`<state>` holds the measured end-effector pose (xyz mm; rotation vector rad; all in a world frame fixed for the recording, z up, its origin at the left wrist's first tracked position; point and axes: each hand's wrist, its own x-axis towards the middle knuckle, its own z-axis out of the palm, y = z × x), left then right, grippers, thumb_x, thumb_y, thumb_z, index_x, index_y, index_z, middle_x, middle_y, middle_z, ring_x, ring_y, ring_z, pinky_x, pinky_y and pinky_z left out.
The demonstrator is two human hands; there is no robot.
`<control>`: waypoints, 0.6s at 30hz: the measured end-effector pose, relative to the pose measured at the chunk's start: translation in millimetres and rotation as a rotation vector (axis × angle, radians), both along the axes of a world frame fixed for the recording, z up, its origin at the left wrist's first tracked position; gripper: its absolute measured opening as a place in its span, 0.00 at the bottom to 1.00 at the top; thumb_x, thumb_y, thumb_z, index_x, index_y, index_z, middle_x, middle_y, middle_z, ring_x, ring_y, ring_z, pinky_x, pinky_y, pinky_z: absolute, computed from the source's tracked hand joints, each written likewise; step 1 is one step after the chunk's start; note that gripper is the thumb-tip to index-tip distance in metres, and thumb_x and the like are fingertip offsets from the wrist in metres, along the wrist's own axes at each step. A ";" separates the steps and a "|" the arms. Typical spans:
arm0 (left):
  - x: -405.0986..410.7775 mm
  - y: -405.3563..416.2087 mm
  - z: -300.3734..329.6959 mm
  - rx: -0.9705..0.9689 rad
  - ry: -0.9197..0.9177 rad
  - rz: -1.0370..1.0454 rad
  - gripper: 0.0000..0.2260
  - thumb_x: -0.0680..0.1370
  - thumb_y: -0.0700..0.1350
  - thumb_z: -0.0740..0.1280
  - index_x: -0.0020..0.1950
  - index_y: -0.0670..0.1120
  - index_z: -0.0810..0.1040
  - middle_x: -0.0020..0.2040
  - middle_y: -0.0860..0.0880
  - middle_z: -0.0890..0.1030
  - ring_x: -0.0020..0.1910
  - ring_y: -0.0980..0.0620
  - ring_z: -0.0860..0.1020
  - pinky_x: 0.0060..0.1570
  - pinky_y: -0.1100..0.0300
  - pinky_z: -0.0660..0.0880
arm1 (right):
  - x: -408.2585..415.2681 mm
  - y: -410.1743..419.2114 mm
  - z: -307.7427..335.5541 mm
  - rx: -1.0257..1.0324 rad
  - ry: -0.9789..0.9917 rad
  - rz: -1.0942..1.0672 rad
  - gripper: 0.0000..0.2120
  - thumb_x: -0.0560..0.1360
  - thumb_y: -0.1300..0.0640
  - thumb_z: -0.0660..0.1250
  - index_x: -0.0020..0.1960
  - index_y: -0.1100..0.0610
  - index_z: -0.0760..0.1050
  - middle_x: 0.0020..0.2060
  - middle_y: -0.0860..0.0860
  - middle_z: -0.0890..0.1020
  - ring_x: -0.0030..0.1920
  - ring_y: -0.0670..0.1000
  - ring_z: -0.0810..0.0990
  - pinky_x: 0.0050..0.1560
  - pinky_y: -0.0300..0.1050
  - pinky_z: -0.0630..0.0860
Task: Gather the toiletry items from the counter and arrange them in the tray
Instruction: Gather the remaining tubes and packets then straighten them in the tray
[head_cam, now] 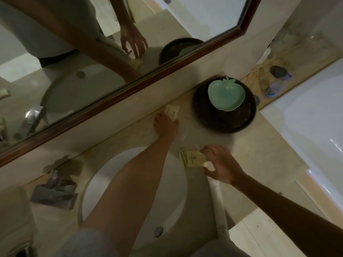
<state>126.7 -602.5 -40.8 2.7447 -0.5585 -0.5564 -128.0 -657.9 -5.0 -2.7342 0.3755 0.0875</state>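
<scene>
A round dark tray (209,123) stands on the counter near the wall, with a green apple-shaped dish (225,94) in it. My left hand (165,125) reaches across the sink and its fingers rest on a small cream packet (173,111) by the wall, left of the tray. My right hand (220,164) pinches a second cream packet (191,158) with dark stripes and a logo, lying on the counter in front of the tray. Whether either packet is lifted off the counter I cannot tell.
A white round sink (118,182) lies below my left forearm, its chrome faucet (55,190) to the left. A wood-framed mirror (167,69) runs along the wall. A bathtub (306,130) lies at right, small bottles (274,88) on its ledge.
</scene>
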 end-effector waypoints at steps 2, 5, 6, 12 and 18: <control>3.2 -6.8 -8.8 0.053 0.019 0.022 0.34 0.72 0.57 0.70 0.70 0.40 0.64 0.68 0.40 0.69 0.64 0.41 0.68 0.61 0.50 0.68 | -20.3 7.9 -5.5 0.036 -0.023 -0.037 0.28 0.67 0.46 0.74 0.64 0.54 0.73 0.61 0.53 0.77 0.62 0.54 0.74 0.64 0.54 0.70; 5.2 -6.5 -11.5 0.086 0.021 0.070 0.38 0.68 0.58 0.73 0.70 0.40 0.65 0.69 0.40 0.67 0.65 0.41 0.66 0.61 0.50 0.67 | -42.6 8.1 -13.2 0.053 0.010 -0.079 0.28 0.66 0.48 0.75 0.63 0.51 0.69 0.60 0.53 0.77 0.61 0.56 0.74 0.63 0.57 0.71; 7.7 -5.9 -11.6 0.091 0.041 0.085 0.41 0.67 0.58 0.74 0.72 0.41 0.63 0.70 0.40 0.65 0.66 0.40 0.65 0.62 0.49 0.67 | -47.3 6.7 -14.7 0.053 0.019 -0.089 0.28 0.66 0.48 0.74 0.62 0.50 0.68 0.59 0.53 0.76 0.61 0.56 0.74 0.62 0.57 0.71; 13.6 13.0 5.4 -0.136 0.092 -0.116 0.19 0.69 0.45 0.75 0.58 0.46 0.77 0.57 0.45 0.79 0.56 0.44 0.78 0.47 0.55 0.74 | -51.7 5.8 -12.1 0.013 0.048 -0.193 0.24 0.70 0.46 0.71 0.64 0.50 0.72 0.62 0.51 0.74 0.63 0.54 0.71 0.66 0.54 0.68; -42.0 49.4 7.4 0.042 -0.146 -0.662 0.28 0.66 0.55 0.75 0.60 0.48 0.68 0.58 0.46 0.71 0.55 0.45 0.72 0.50 0.49 0.72 | -54.3 18.9 -12.0 0.022 0.025 -0.230 0.21 0.71 0.51 0.72 0.62 0.52 0.74 0.60 0.52 0.75 0.62 0.55 0.72 0.64 0.55 0.70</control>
